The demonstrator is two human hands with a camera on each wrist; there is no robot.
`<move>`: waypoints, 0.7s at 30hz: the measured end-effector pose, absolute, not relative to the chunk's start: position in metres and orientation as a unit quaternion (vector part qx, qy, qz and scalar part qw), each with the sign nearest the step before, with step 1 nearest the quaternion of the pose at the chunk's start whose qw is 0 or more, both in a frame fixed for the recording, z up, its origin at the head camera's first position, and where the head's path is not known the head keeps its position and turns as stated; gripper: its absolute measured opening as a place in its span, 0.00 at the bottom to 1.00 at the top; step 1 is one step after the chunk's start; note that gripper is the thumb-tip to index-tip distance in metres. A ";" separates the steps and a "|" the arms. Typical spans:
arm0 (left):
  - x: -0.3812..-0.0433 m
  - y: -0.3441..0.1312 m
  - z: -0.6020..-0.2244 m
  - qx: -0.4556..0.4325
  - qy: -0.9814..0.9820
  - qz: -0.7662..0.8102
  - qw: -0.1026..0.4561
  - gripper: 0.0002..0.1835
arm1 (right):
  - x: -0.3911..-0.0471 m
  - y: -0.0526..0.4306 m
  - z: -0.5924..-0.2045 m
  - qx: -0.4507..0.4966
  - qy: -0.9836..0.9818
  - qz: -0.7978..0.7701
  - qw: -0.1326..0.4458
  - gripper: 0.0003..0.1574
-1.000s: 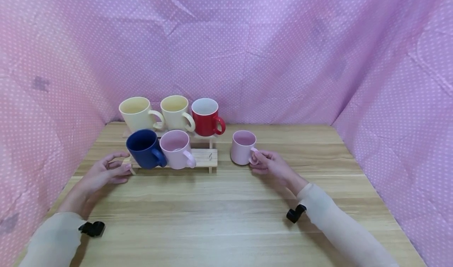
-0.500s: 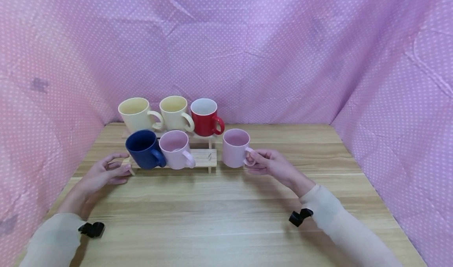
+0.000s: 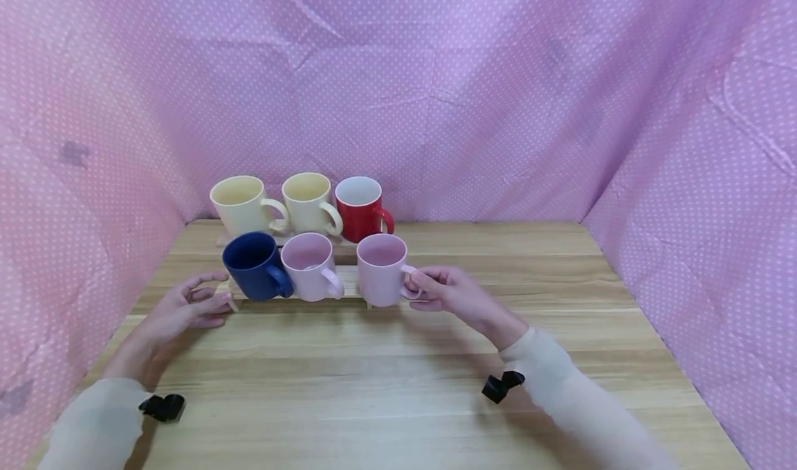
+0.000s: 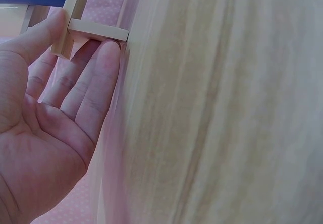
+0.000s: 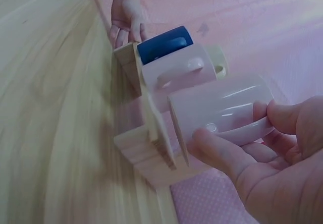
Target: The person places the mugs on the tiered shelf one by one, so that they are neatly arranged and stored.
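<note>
My right hand (image 3: 451, 293) grips the handle of a pink mug (image 3: 381, 276), held upright over the right end of the lower tier of a two-tier wooden rack (image 3: 347, 280). In the right wrist view, a narrow gap shows between that mug's base and the board. My left hand (image 3: 187, 305) holds the rack's left end. In the left wrist view, the thumb lies on the board (image 4: 76, 2) and the fingers are by the leg (image 4: 98, 31). On the lower tier stand a blue mug (image 3: 252, 269) and another pink mug (image 3: 306, 273).
Two cream mugs (image 3: 236, 210) and a red mug (image 3: 356, 217) with a white inside stand on the upper tier. A wood-grain table (image 3: 349, 387) lies beneath. Pink dotted cloth (image 3: 398, 96) hangs behind and at both sides.
My right hand has lifted the pink mug off the table and carried it left, over the rack's lower tier. My left hand has stayed at the rack's end.
</note>
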State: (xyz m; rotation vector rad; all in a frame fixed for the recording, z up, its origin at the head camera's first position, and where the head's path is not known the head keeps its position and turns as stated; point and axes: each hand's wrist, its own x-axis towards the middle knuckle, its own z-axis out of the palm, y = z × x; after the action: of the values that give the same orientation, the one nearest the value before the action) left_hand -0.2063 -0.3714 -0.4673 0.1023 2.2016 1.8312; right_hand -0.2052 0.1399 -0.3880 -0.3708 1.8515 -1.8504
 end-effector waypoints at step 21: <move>-0.207 -0.372 -0.474 0.055 0.759 0.636 0.127 0.23 | -0.213 0.105 -0.409 -0.183 0.699 -0.668 0.177 0.24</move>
State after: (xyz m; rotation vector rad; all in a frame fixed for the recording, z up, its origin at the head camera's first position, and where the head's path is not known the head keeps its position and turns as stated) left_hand -0.2071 -0.3724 -0.4743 0.1592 2.2092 1.8511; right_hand -0.2126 0.1047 -0.4094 -0.5171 1.9774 -1.8914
